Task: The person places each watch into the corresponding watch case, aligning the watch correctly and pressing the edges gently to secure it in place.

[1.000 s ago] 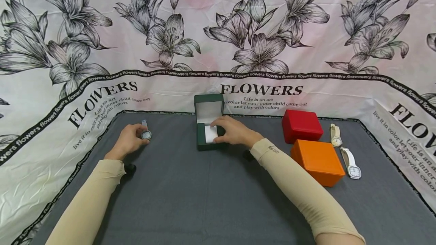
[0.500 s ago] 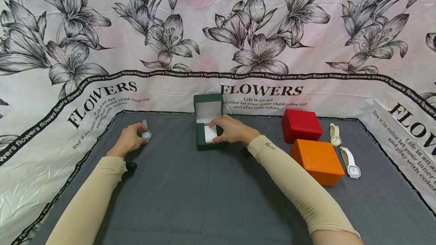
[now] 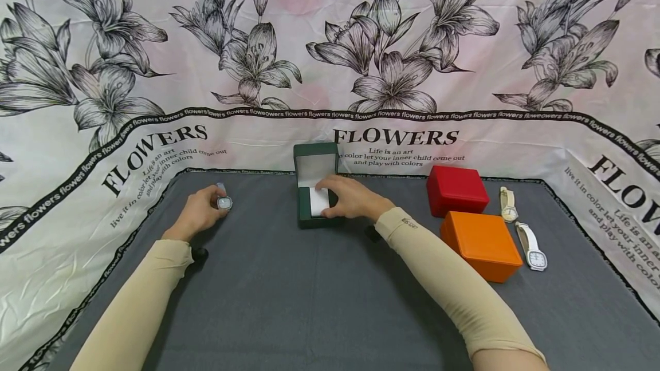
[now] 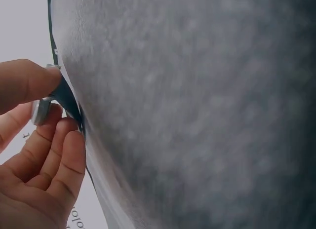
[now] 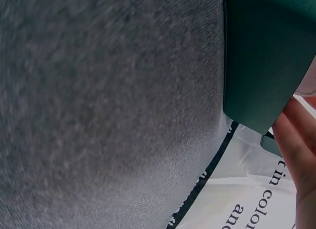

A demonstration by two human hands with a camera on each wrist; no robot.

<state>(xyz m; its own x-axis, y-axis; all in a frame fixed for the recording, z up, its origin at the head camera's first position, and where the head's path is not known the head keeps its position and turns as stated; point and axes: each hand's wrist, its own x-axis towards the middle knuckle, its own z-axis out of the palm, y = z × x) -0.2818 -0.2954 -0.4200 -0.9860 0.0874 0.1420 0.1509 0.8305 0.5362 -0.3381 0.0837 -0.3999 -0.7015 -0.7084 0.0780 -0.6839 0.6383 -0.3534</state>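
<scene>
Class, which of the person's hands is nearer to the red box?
Right. The right hand is at the green box, left of the red box; the left hand, holding a watch, is farther left, beyond the green box.

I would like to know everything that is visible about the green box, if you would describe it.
The green box looks smooth and plain outside, its material uncertain. It is open: the lid stands raised at the back, showing a pale lining. A white cushion sits inside. The box rests upright on the grey cloth, near its far edge. The right hand reaches over its right part, hiding some of it; whether the fingers grip the cushion is unclear.
</scene>
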